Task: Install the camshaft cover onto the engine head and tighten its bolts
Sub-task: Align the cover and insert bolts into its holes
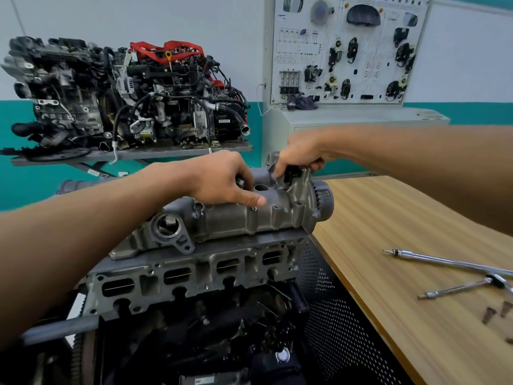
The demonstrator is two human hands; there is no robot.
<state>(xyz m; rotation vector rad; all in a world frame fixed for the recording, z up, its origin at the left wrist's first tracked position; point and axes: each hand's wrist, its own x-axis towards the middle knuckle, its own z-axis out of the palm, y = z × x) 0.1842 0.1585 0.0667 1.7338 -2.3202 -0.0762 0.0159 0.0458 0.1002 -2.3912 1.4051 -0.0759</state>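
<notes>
No text can be read: print on the white wiring-diagram training board [349, 48], upper right of the frame, is too small.

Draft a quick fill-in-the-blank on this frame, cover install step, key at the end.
1. The left hand and right hand grip the camshaft cover, which sits on the ____.
2. The wrench lies untouched on the ____ table.
3. Loose bolts lie on that table, near the picture's bottom ____ corner.
Missing words: engine head; wooden; right.
</notes>
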